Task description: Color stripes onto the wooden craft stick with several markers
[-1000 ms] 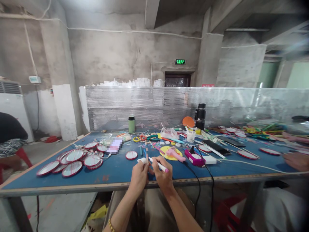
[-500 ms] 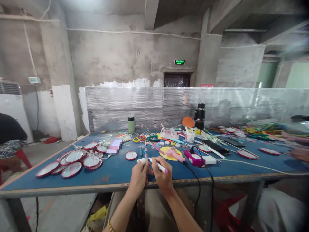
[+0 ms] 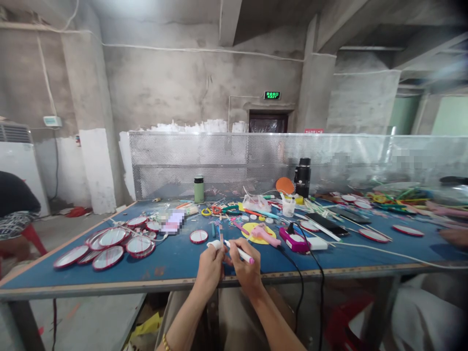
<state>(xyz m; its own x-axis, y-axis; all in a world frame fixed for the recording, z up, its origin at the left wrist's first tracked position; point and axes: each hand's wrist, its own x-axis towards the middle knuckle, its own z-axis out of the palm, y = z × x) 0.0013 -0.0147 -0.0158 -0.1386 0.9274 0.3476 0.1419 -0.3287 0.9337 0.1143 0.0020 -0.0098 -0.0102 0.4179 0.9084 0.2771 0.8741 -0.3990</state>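
**Fingers (image 3: pixel 237 248) of your right hand (image 3: pixel 247 265) closed on a white pen (image 3: pixel 244 254), your left on a thin strip (image 3: pixel 221 232)**

Your right fingers are clamped around the pen, its pink end toward your palm and its narrow tip pointing left, close to your other hand. The fingers of your left hand (image 3: pixel 211 263) are pinched together on the thin, brownish strip, which stands up between your two hands near the front edge of the blue table (image 3: pixel 175 270). Something white (image 3: pixel 214 244) sits at your left thumb; you cannot tell from here whether it is worn or held. Whether the pen tip touches the strip is too small to tell.

Just beyond your left hand lies a single red-rimmed disc (image 3: pixel 198 237), and farther left a heap of similar discs (image 3: pixel 109 257) overlaps near a lit phone (image 3: pixel 174 220). Beyond your right hand, a pink glue gun (image 3: pixel 268 237) rests on a yellow disc (image 3: pixel 256 239), with a purple power strip (image 3: pixel 295 241) to its right. Farther back stand a green bottle (image 3: pixel 198 190) and a black flask (image 3: pixel 302 179). At the far right, you have a co-worker's blurred hand (image 3: pixel 455 238) over the table.
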